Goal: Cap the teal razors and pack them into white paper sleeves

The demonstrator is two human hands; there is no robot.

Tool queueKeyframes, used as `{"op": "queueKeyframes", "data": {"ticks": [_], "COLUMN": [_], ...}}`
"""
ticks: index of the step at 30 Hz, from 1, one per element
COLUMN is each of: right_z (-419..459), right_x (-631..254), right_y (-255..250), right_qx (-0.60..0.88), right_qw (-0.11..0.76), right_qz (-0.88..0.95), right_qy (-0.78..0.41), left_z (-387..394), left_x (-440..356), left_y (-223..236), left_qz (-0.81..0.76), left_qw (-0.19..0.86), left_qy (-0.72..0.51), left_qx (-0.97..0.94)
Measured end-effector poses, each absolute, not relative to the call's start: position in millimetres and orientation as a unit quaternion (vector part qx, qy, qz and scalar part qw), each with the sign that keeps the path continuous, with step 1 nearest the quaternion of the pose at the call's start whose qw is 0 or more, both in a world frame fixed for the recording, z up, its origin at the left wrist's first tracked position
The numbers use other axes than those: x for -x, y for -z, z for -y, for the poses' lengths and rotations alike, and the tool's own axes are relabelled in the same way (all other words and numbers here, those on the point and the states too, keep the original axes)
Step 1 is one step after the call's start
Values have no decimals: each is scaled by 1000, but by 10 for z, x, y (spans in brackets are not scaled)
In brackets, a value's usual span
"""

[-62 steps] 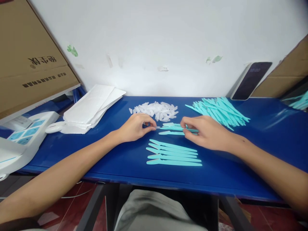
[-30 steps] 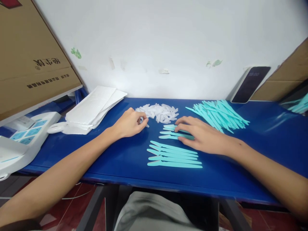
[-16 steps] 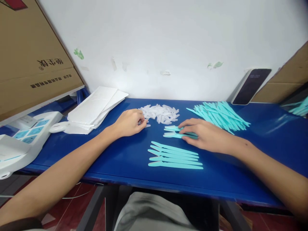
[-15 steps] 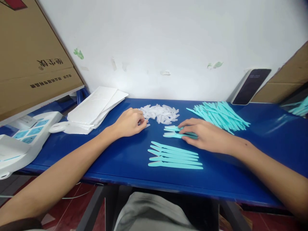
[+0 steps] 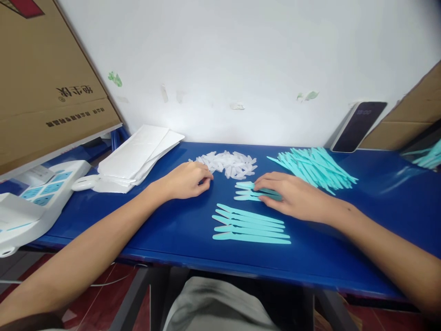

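Observation:
My left hand point(image 5: 190, 179) is closed at the near left edge of a heap of small translucent white blade caps point(image 5: 230, 163). Its thumb and forefinger are pinched together, and whatever may be between them is hidden. My right hand point(image 5: 283, 191) bends over a few turquoise eyebrow razors point(image 5: 244, 197) lying side by side, with thumb and fingers around them. Their blade ends point left, and the hand covers their handles. Nearer the table edge, several more eyebrow razors point(image 5: 251, 230) lie in a row, blade ends also left. A larger pile of eyebrow razors point(image 5: 315, 168) is behind my right hand.
On the left of the blue table point(image 5: 165, 234) are a stack of white envelopes point(image 5: 132, 154) and a white power strip point(image 5: 57, 188). A cardboard box point(image 5: 51, 87) leans over that side. A phone point(image 5: 360, 126) stands against the white wall at the back right.
My left hand has shifted slightly left, and the pale cap seen by its fingertips earlier no longer shows there. My right hand has moved a little left over the razors, which stay in place.

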State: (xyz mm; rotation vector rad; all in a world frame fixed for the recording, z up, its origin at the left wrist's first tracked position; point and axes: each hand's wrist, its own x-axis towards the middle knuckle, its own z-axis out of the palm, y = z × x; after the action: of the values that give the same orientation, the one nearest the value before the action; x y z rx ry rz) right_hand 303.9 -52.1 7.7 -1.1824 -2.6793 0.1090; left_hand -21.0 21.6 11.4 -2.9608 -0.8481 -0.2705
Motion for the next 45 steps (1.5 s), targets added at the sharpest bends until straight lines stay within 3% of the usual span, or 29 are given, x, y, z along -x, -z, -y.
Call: {"op": "queueKeyframes", "data": {"ticks": [7,9,14,17,25,31,45], "right_z": [676,738,793,784,757,745,730], "right_x": [-2931,-2893,-2833,-2822,-2814,-2873,-2904], "right_y": [-124,-188,-282,-270,-274,-303,-230], "right_qx": [377,375,408,429,445,420,408], "right_qw": [262,239,63,20,15,63,61], "right_qz": [888,895,907,891,868,892,904], "right_qy": [-18,-38,-88,-149,-220,-155,-114], "left_z": [-231,-216,-137,-98,-97,-88,-79], "left_x": [249,248,160,100,79,73,69], "left_y": [-153,-170,-159,-113,-48,-57,-49], "left_qz": [267,264,239,228,226,232,226], "left_qw": [0,-13,-74,-69,-56,-60,-63], "left_qy": [64,64,96,115,139,141,129], "left_qx": [962,962,963,964,962,960,963]}}
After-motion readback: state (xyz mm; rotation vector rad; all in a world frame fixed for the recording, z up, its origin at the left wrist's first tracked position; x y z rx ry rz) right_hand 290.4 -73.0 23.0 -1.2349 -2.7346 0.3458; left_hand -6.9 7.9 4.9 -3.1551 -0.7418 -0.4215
